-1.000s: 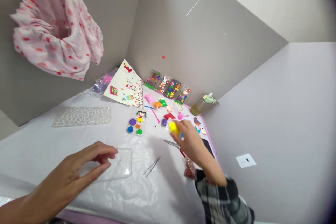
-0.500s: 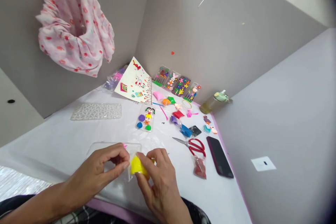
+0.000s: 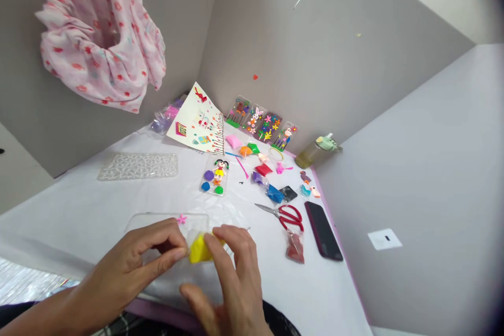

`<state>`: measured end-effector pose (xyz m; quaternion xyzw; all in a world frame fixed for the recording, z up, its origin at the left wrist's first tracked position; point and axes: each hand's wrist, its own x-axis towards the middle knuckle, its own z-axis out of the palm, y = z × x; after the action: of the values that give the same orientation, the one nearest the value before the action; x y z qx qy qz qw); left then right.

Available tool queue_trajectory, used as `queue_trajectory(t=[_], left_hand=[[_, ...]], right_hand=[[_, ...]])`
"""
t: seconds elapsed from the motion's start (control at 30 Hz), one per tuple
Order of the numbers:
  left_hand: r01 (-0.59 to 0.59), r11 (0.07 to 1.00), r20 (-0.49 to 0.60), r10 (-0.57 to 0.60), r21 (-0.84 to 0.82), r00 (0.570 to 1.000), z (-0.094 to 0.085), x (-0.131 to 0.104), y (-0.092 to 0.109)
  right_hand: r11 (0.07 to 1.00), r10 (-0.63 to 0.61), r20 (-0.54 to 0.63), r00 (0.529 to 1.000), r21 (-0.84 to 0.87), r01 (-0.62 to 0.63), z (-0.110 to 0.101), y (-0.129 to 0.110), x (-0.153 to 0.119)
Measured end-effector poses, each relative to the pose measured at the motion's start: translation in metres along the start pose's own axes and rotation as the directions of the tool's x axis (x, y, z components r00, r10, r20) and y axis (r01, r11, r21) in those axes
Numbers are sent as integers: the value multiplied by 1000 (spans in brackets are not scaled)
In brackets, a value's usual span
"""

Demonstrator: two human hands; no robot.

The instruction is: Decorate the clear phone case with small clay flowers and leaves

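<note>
A packet of yellow clay (image 3: 200,250) in clear plastic is between my hands, above the near part of the table. My left hand (image 3: 144,257) is closed in a pinch at the packet's left edge, seemingly on its wrapper. Against the packet's right side rest the fingers of my right hand (image 3: 236,273), while its thumb is stretched well away. Behind and below them lies a clear phone case (image 3: 157,215), partly covered by my left hand. A small pink flower (image 3: 181,219) sits near its far edge.
Scissors (image 3: 281,215), a wrapped brown clay packet (image 3: 295,248) and a phone (image 3: 323,231) lie to the right. Farther back are a decorated case (image 3: 214,176), several coloured clay packets (image 3: 274,193) and a bottle (image 3: 315,152). A textured clear case (image 3: 137,166) lies left.
My right thumb has come off the yellow clay and swung down and left. My left fingertips have moved slightly down, now meeting the packet's edge, and the pink flower shows more fully.
</note>
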<state>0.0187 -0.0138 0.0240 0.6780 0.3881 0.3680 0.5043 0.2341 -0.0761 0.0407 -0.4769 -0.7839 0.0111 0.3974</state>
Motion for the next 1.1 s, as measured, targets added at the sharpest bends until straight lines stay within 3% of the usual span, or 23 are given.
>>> queue_trajectory(t=[0.1, 0.2, 0.3, 0.4, 0.53, 0.67, 0.73, 0.9, 1.0, 1.1], left_hand=[[4, 999, 6, -4, -52, 1000, 6, -6, -1], [-57, 995, 46, 61, -86, 997, 16, -13, -8], [-105, 991, 72, 111, -83, 991, 25, -18, -15], [-184, 982, 35, 186, -40, 982, 28, -17, -16], [-282, 959, 24, 281, 33, 959, 25, -11, -7], [-310, 948, 54, 307, 70, 950, 25, -10, -4], [-288, 958, 54, 288, -1, 956, 25, -12, -6], [-169, 979, 83, 179, -110, 980, 24, -14, -4], [-163, 986, 66, 165, -36, 984, 27, -15, 4], [-172, 984, -19, 171, -37, 985, 34, -17, 2]], right_hand=[[992, 114, -117, 987, 58, -108, 7, -11, -12], [972, 217, -158, 963, 126, -199, 19, -15, -21], [961, 203, -14, 979, 194, -196, 19, -10, -17], [926, 227, 131, 965, 278, -255, 6, -7, -5], [840, 318, 279, 906, 360, -405, -7, -8, 7], [798, 372, 391, 842, 329, -505, -9, -8, 7], [817, 335, 365, 869, 346, -460, -9, -8, 7], [894, 227, 143, 963, 362, -264, -4, -11, 8], [901, 195, 94, 976, 376, -216, 1, -14, 11], [868, 234, 97, 967, 428, -253, 4, -15, 12]])
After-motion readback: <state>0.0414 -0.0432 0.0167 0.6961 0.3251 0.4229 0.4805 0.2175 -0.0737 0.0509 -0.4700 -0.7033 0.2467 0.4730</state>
